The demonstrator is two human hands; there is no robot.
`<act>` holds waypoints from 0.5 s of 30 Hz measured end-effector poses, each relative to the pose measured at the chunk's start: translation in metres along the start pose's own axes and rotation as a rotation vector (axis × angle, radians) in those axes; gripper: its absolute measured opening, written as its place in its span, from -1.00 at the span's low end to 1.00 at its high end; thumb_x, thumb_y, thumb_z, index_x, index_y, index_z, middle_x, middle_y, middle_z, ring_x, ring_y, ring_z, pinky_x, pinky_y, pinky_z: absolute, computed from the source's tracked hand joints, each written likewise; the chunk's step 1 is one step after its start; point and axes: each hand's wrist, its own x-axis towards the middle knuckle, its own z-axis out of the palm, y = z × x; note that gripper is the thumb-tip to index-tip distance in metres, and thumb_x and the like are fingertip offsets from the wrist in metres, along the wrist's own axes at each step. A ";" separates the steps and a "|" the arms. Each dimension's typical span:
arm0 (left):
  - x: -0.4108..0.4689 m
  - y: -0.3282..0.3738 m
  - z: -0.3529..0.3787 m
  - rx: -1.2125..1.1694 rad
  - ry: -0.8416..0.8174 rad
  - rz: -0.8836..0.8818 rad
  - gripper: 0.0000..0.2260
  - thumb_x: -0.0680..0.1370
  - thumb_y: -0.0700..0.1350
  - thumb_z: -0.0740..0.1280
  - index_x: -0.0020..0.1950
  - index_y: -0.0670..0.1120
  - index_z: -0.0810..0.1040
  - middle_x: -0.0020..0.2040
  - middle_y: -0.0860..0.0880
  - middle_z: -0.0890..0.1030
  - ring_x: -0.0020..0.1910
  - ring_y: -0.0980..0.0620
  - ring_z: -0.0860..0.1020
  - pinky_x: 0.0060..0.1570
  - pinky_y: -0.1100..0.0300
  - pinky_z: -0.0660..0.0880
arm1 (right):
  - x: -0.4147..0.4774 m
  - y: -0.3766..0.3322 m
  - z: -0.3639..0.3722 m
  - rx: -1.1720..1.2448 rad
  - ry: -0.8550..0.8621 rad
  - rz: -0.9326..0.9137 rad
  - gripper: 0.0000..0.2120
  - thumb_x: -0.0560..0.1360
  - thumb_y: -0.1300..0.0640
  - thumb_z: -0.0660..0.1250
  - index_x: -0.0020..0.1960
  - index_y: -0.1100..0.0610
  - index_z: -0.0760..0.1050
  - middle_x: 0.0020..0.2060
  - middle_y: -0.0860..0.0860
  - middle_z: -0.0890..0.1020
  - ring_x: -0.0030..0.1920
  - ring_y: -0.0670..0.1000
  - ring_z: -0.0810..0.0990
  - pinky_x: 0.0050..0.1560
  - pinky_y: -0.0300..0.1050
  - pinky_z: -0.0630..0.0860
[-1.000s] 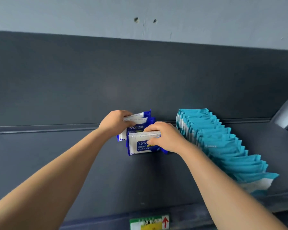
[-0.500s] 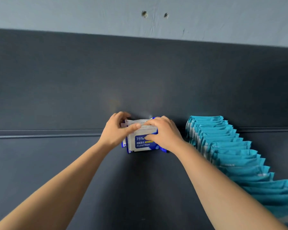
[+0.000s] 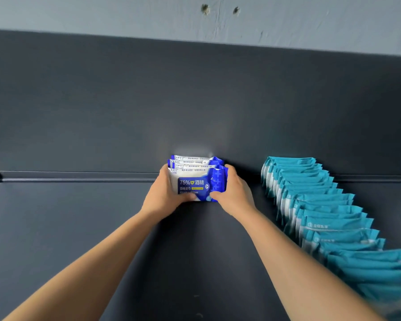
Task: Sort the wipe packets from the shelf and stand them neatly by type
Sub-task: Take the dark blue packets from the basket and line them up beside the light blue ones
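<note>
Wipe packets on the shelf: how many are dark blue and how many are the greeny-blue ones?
Dark blue packets: 4
Teal packets: at least 15; the row blurs and runs out of the picture
Total: at least 19

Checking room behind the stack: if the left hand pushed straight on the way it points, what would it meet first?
Probably the dark back panel: the left hand grips the blue wipe packets, which seem to stand against it, though depth is unclear.
</note>
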 end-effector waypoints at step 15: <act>-0.028 0.011 -0.002 0.640 0.120 0.123 -0.11 0.38 0.15 0.48 0.54 -0.03 0.04 0.47 -0.11 0.18 0.45 -0.13 0.19 0.29 -0.07 0.30 | -0.039 0.009 -0.010 -0.347 -0.002 -0.068 -0.24 0.50 0.01 0.38 0.50 0.20 0.03 0.30 0.15 0.39 0.29 0.15 0.41 0.16 -0.01 0.42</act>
